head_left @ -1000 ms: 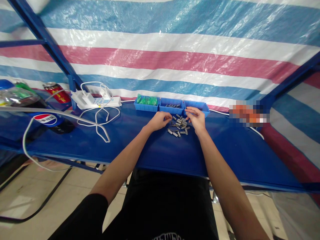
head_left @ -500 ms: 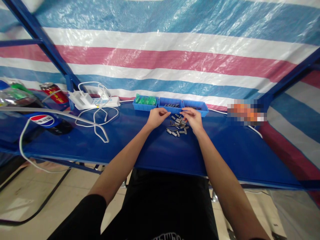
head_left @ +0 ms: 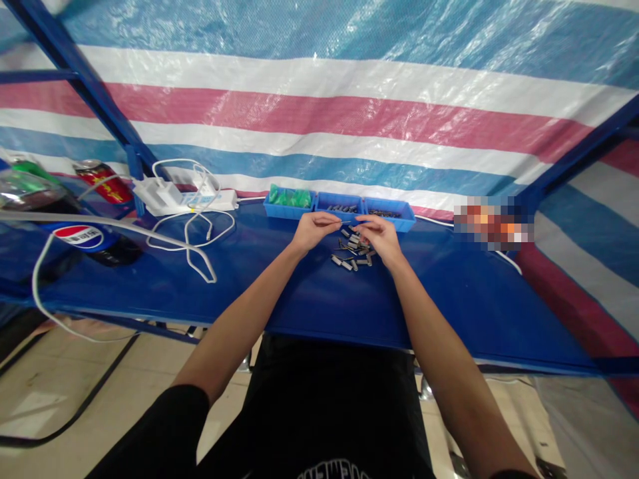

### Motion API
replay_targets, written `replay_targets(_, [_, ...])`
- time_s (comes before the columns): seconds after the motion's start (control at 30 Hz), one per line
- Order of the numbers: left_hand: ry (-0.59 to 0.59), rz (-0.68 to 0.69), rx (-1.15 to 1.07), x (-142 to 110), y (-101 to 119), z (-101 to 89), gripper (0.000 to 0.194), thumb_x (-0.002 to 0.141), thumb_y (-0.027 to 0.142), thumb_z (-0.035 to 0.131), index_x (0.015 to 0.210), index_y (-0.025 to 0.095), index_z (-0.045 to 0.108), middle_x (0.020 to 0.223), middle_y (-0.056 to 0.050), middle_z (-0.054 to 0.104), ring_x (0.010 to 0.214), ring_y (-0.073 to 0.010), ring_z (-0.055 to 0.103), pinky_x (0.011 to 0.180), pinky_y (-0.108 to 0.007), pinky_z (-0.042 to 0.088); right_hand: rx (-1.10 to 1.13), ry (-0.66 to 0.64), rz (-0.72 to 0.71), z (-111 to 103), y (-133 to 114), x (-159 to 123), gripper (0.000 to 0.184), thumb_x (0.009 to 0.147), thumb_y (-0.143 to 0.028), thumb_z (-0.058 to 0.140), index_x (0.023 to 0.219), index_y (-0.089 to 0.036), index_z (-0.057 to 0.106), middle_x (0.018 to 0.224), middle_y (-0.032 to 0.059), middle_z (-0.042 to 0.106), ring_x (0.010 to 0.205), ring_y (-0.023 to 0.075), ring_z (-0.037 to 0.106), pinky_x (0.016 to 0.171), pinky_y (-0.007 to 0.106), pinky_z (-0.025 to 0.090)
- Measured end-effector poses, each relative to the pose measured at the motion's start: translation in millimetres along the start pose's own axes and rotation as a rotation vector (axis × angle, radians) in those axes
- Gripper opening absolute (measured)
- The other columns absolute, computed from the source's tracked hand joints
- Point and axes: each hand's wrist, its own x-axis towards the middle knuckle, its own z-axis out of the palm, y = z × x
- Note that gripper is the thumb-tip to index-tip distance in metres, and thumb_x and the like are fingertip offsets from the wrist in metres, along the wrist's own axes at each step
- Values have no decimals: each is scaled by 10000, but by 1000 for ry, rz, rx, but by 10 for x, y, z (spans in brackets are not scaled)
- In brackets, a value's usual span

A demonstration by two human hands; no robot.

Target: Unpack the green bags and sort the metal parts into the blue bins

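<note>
My left hand [head_left: 315,231] is closed in a pinch on a thin metal pin [head_left: 345,222], which points to the right. Close to the pin's other end is my right hand [head_left: 380,236], its fingertips pressed together; what they hold is too small to make out. Below and between the hands, small grey metal cylinders [head_left: 347,265] lie in a loose pile on the blue table, with several thin pins among them. Just behind the hands stands a blue bin [head_left: 339,199] with more grey metal pieces.
Beside the middle bin stand a left bin [head_left: 289,212] with green pieces and a right bin [head_left: 405,221] with dark thin parts. Further left are a white power strip [head_left: 227,199], looping cables, a red can [head_left: 107,183] and a cola bottle [head_left: 92,241]. A striped tarp [head_left: 319,116] hangs behind.
My hands have come slightly closer, and the thin pin now shows between their fingertips. The view has shifted a little; the pile and bins look the same.
</note>
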Motion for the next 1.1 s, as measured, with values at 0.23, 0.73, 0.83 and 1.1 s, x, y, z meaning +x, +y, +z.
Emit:
replay_targets(0.23, [-40,-50,82,-15,20,34,571,760,697,776,807,129,747,762,-97,771,644,-154,677,648,-286,535,4,-13,7,3,-13,-4,375,696,-425,773,1021,-238,755,835,29,803,570,146,623,568,296,517])
replay_targets(0.73, [-8,-28,-45,-37,15,65,502,641,548,916,875,133,760,844,-99,791,796,-195,734,774,-316,565,5,-53,47,17,-88,-50,432,667,-457,847,1036,-246,768,829,30,796,564,144,615,519,275,469])
replay_targets(0.83, [-7,-30,-66,-40,19,63,490,608,498,944,877,128,770,894,-110,801,829,-213,749,799,-336,579,23,-61,59,16,-98,-55,438,654,-453,869,1028,-243,776,823,28,792,565,140,607,525,275,472])
replay_targets(1.1, [-11,-16,-77,-31,-2,60,436,605,439,956,859,129,785,890,-101,803,819,-210,747,826,-352,590,81,-74,70,20,-87,-57,390,641,-435,900,960,-232,805,764,18,775,565,129,594,531,266,451])
